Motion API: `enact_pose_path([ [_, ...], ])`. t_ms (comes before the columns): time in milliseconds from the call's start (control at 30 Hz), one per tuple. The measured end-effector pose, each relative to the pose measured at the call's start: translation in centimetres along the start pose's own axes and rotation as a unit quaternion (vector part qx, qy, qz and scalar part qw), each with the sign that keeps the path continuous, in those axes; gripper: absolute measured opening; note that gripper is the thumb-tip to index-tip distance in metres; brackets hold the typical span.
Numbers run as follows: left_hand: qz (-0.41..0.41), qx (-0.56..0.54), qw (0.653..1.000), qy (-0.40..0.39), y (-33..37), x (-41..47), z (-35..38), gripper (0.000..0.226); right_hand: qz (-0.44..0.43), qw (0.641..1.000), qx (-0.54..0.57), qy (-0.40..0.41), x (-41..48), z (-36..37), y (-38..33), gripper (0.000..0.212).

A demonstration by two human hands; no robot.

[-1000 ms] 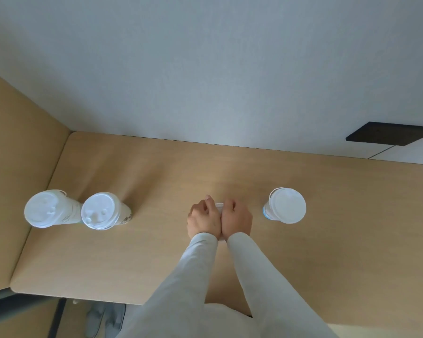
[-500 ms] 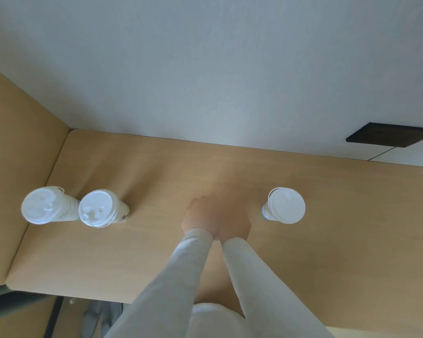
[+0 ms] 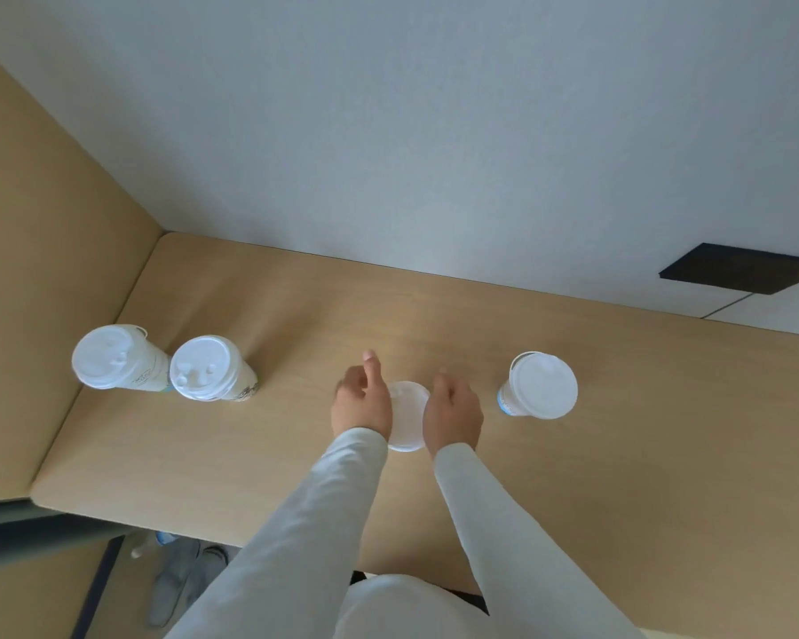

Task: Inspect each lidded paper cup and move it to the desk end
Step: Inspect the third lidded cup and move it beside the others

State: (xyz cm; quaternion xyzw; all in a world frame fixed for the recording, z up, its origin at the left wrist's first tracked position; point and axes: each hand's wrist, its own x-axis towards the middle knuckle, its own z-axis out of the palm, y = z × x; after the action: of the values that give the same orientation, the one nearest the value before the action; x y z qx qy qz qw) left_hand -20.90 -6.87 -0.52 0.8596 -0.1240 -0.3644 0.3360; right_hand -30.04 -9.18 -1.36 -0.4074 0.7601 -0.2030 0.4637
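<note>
Several white lidded paper cups stand on the light wooden desk. The middle cup stands upright between my hands, and only its lid shows. My left hand is at the lid's left edge with its fingers spread and one finger raised. At the right edge is my right hand, fingers loosely curled downward. Neither hand closes on the cup, and its sides are hidden. Another cup stands just right of my right hand. Two printed cups stand side by side at the desk's left end.
A wooden side panel closes off the desk's left end, and a pale wall runs along the back. Slippers lie on the floor below the desk's front left edge. A dark panel sits on the wall at far right.
My hands were pressed together over the middle cup and hid it. They have parted sideways, and the lid now shows between them. The other cups have not moved.
</note>
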Motion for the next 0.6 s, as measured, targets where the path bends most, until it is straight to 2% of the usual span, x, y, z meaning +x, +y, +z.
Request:
enact_pose_path([
  [33, -0.071, -0.058, 0.996, -0.011, 0.0, -0.4, 0.3, 0.053, -0.008, 1.000, -0.007, -0.008, 0.1, 0.3, -0.4, 0.039],
  [67, -0.104, -0.081, 0.991, -0.016, 0.0, -0.6, 0.8, 0.056, -0.010, 1.000, -0.014, -0.019, 0.2, 0.7, -0.7, 0.038],
  [167, -0.127, -0.099, 0.987, -0.002, 0.2, -0.6, 1.9, 0.061, -0.004, 0.999, -0.036, -0.039, 0.7, 1.7, -1.0, 0.038],
  [433, -0.092, -0.079, 0.990, 0.066, -0.8, 0.9, 2.7, 0.051, 0.028, 0.999, -0.035, -0.012, 1.1, 2.2, -0.4, 0.033],
  [533, -0.032, -0.057, 0.997, 0.048, -0.4, 1.5, 2.4, 0.052, 0.046, 0.999, 0.015, 0.008, 0.3, 2.3, -0.6, 0.031],
  [600, 0.039, -0.034, 0.998, 0.020, 0.0, 2.0, 2.1, 0.058, 0.083, 0.994, 0.068, 0.009, -0.6, 2.2, -0.3, 0.037],
])
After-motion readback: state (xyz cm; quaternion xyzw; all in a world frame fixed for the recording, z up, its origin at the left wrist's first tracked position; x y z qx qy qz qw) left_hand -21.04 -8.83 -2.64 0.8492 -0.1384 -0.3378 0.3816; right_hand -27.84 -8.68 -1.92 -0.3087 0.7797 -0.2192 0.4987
